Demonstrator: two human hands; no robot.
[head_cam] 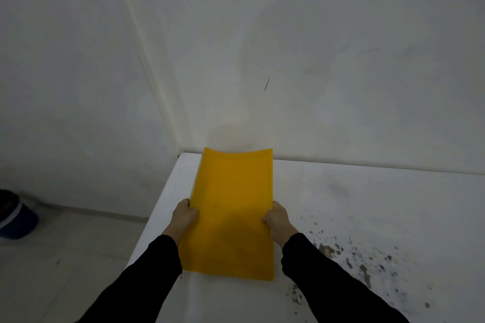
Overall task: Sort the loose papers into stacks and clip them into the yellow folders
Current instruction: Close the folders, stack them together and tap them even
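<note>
I have a single wide-angle view, from the head. It looks forward and down, close over the table (341, 204), facing its far edge and the wall (315, 60) behind. The left hand (183, 217), right hand (278, 220) and yellow folder (231, 204) fall low centre.

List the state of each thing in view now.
Folder: closed, far end curled up, held at both side edges.
Left hand: grips the folder's left edge.
Right hand: grips the folder's right edge.
Table: dark flecks on right part.
Bucket: on the floor, partly out of frame.
</note>
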